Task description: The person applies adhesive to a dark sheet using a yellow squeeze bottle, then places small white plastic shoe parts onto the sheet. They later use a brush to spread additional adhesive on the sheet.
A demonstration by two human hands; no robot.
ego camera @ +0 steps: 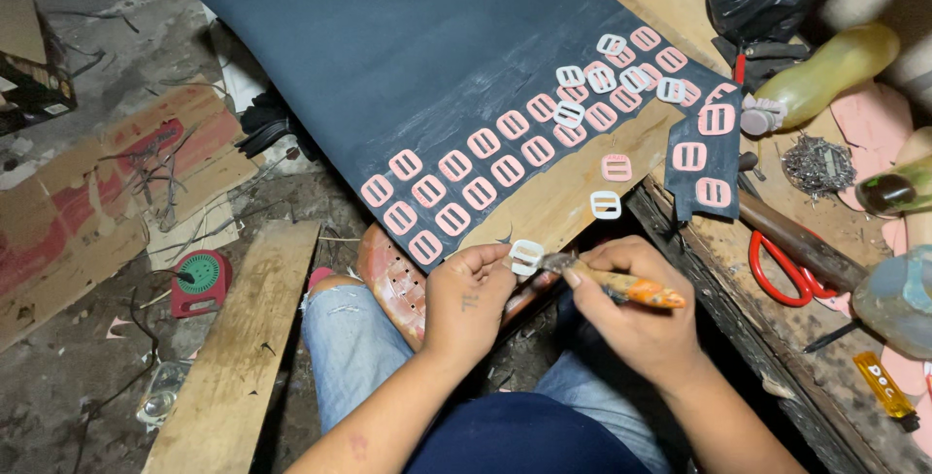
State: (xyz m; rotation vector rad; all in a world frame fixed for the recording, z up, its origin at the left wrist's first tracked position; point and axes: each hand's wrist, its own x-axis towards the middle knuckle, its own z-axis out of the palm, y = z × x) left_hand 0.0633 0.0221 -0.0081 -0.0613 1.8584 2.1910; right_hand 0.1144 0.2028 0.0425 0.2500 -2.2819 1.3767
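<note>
White slide buckle [526, 256]: pinched at fingertips of left hand [466, 301], held just past edge of wooden board [573, 193], above lap. Fingers of left hand curled closed around buckle's lower side.

Brush [612, 283]: orange-stained handle gripped in right hand [636, 324], fingers wrapped shut around handle, thumb on top. Dark bristle tip touching or just beside buckle; exact contact not discernible.

Dark blue sheet [388, 37]: spread diagonally across workspace, lower edge carrying two rows of pink buckles [481, 168] laid side by side. Several white buckles [582, 81] mixed in near upper right end of rows. One pink and one white buckle lying loose on wooden board, apart from rows. Small dark scrap [704, 159] to right, bearing three pink buckles.

Bench at right: red-handled scissors [782, 275], yellow bottle [835, 66] on its side, pile of small metal pieces [817, 165], yellow-handled tool [883, 387] near edge.

Floor at left: wooden plank [233, 348], cardboard [107, 193], red and green round object [199, 280]. Pink perforated shoe [393, 275] below sheet edge, beside left knee in blue jeans.
</note>
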